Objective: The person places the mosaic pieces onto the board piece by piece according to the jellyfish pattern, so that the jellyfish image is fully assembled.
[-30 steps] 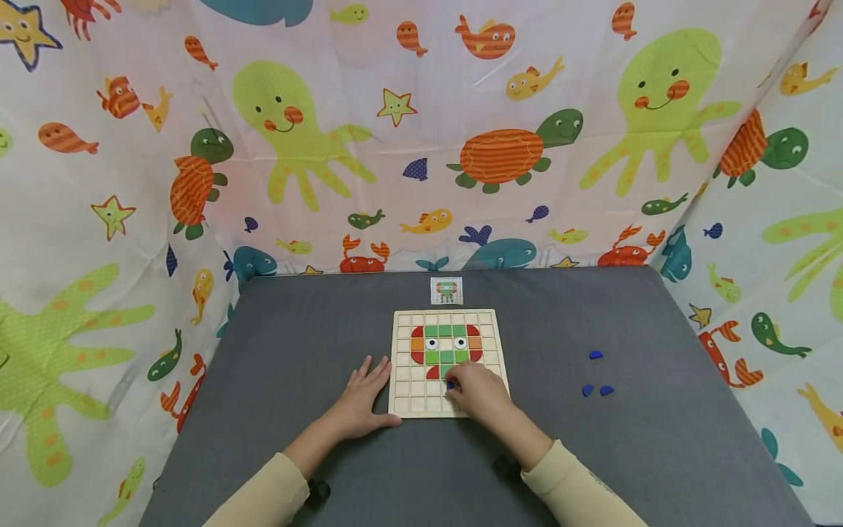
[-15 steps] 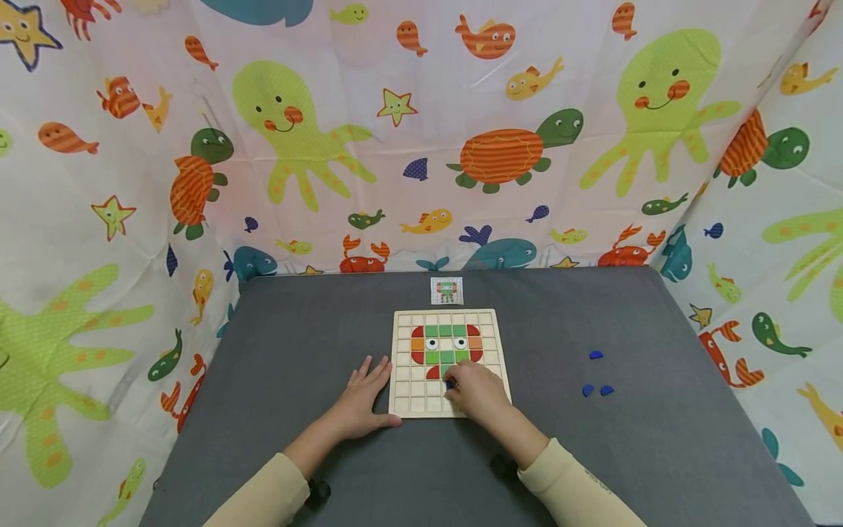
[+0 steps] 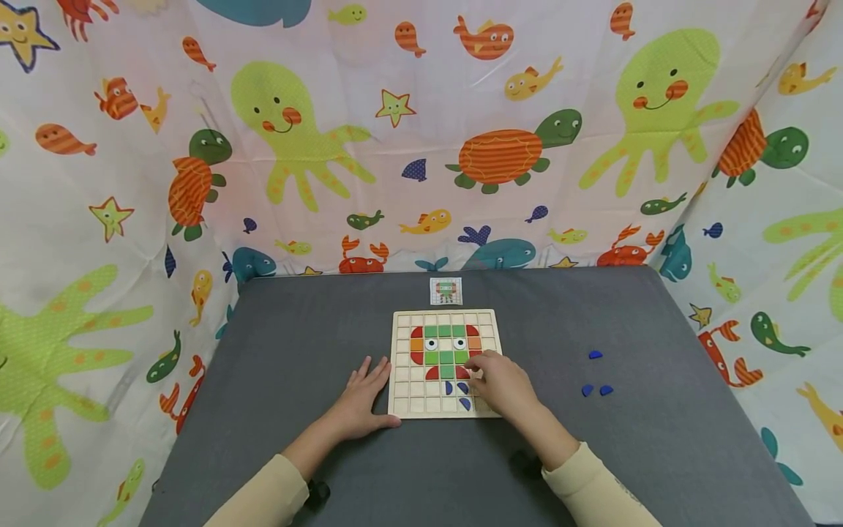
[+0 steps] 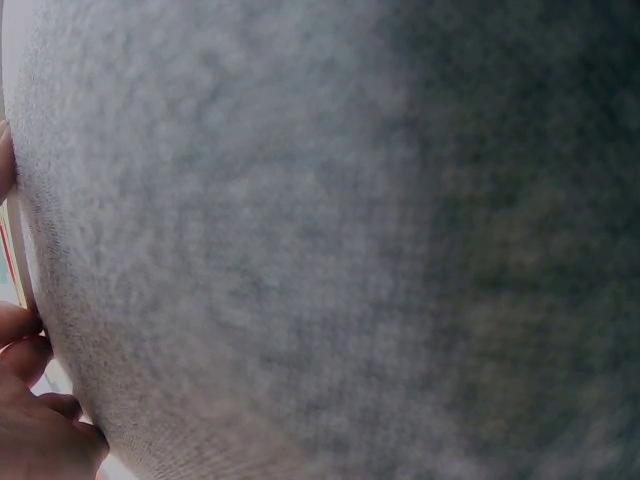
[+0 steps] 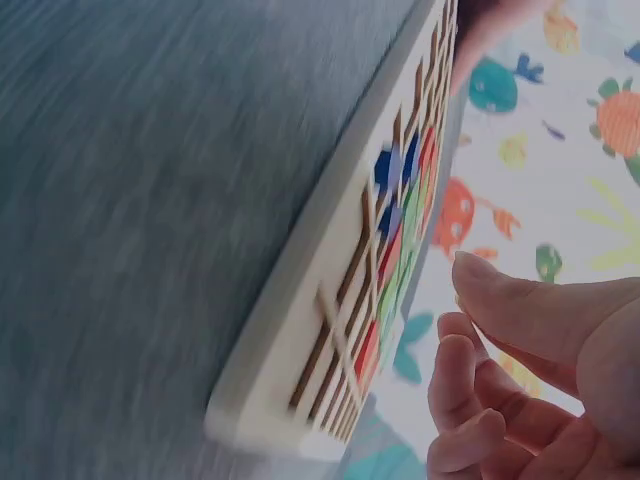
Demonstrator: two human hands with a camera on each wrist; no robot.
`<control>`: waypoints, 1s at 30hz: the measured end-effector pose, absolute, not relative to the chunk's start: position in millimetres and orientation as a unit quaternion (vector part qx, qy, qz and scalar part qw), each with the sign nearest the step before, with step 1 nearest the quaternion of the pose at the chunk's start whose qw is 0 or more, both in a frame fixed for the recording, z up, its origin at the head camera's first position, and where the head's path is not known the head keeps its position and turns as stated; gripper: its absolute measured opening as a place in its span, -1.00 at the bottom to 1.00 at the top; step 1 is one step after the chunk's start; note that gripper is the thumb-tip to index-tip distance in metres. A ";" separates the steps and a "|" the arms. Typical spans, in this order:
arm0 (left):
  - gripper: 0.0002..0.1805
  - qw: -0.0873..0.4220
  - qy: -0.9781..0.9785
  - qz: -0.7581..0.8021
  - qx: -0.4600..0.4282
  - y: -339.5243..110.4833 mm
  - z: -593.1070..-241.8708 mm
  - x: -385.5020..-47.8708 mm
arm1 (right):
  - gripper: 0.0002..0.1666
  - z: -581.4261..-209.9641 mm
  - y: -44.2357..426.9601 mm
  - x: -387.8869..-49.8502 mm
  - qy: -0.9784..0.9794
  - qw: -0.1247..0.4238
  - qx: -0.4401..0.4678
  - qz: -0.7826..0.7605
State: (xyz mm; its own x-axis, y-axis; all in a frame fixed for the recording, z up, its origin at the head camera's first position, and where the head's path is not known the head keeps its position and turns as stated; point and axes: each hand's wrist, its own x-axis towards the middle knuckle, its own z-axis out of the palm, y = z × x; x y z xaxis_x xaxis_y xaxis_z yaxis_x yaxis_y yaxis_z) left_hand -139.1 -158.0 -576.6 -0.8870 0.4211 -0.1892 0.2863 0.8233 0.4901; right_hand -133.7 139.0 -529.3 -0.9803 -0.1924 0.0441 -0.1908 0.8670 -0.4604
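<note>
A wooden grid board [image 3: 403, 403] lies on the table, bearing red, green and orange pieces and two eye tiles [image 3: 431, 344]. Three blue quarter-round pieces [image 3: 465, 403] sit in its lower cells. My left hand [image 3: 361, 402] rests at the board's left edge, fingers spread and thumb at the near corner. Over the right side of the board is my right hand [image 3: 506, 382], its thumb and fingers loosely bent. In the right wrist view that hand [image 5: 530, 370] shows nothing between its fingertips, and the board [image 5: 290, 310] lies beside it. The left wrist view shows mostly blurred grey cloth.
Three loose blue pieces [image 3: 587, 391] lie on the grey tablecloth [image 3: 553, 315] to the right. Behind the board is a small picture card [image 3: 446, 291] with a coloured grid figure. A sea-animal curtain [image 3: 395, 190] hangs around the table's back and sides.
My right hand has let go of a blue piece and moved right, uncovering the blue pieces and a red one on the board. The left hand has stayed in place.
</note>
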 end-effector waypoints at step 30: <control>0.21 0.140 0.939 0.242 0.201 -160.1 -576.5 -139.1 | -0.58 -539.4 331.4 -154.7 0.974 -0.007 0.053 -0.220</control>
State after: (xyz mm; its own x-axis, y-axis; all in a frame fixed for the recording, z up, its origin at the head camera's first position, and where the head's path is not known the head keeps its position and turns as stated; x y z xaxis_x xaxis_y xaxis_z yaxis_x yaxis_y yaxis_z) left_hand -139.1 -160.1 -576.5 -0.8799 0.4453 -0.1657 0.3095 0.8018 0.5113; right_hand -154.7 331.4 -539.4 -0.9943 0.1063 -0.0094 0.1001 0.8980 -0.4284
